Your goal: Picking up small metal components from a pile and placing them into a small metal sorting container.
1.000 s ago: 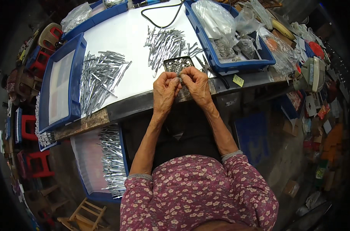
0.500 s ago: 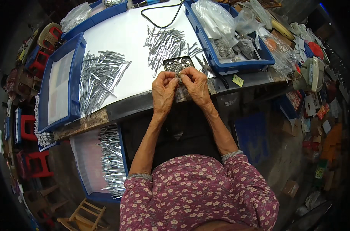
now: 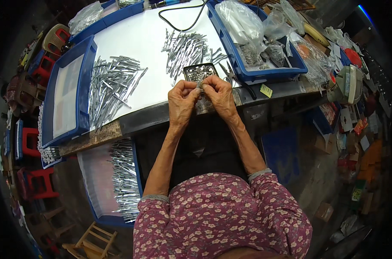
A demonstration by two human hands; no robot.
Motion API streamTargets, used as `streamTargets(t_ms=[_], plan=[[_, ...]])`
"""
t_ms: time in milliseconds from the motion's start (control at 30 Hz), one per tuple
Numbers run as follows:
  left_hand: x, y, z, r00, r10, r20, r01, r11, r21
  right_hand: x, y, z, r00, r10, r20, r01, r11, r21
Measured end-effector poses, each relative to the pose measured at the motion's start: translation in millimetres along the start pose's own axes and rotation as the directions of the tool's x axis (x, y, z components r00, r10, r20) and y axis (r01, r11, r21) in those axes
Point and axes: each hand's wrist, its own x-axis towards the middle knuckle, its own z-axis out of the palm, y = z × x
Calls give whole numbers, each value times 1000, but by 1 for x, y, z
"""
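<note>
While I watched remotely, left hand [image 3: 181, 102] and right hand [image 3: 219, 94] pinched slim metal piece [image 3: 200, 79] at near side of black tray [image 3: 199, 65] — contact partly hidden. Slack fingers, I judged, risked dropping it among small metal parts [image 3: 204, 70].

A black cable [image 3: 181, 30] curves on the desk [image 3: 148, 56] beyond the left hand [image 3: 182, 103]. Right of the right hand [image 3: 219, 95], a yellow tag [image 3: 266, 90] lies at the desk's edge. Red stools [image 3: 40, 174] stand well left of the left hand, a wooden chair [image 3: 92, 250] nearer.
</note>
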Motion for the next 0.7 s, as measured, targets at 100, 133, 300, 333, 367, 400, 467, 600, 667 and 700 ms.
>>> streamTargets(t_ms=[100,133,300,333,367,400,467,600,667,700], plan=[[0,1,-1,1000,2,11,-2,1000,17,-1,-3,2,1000,23,17,-23,999,24],[1,-3,-2,999,36,1,-36,999,23,-1,-4,3,1000,23,15,-24,1000,9],[1,-6,-3,995,98,-27,-95,990,105,-2,-1,3,999,27,18,-27,999,25],[1,-5,-4,999,49,3,-50,998,48,-2,-3,2,998,48,28,-50,998,50],[1,-3,-4,999,2,37,-2,1000,-7,-2,-2,2,998,50,28,-51,997,49],[1,0,-4,999,2,36,-1,1000,-7,-2,-1,1,998,56,40,-59,996,66],[-1,5,-2,998,-39,40,39,999,1,-2,-1,0,997,64,52,-68,994,82],[1,-3,-4,998,59,14,-59,997,49,0,1,1,994,80,69,-86,992,89],[2,-1,-5,996,78,36,-80,993,84,1,2,0,994,75,79,-81,994,75],[1,3,-5,996,77,38,-79,993,83,2,2,-1,992,78,94,-89,990,114]])
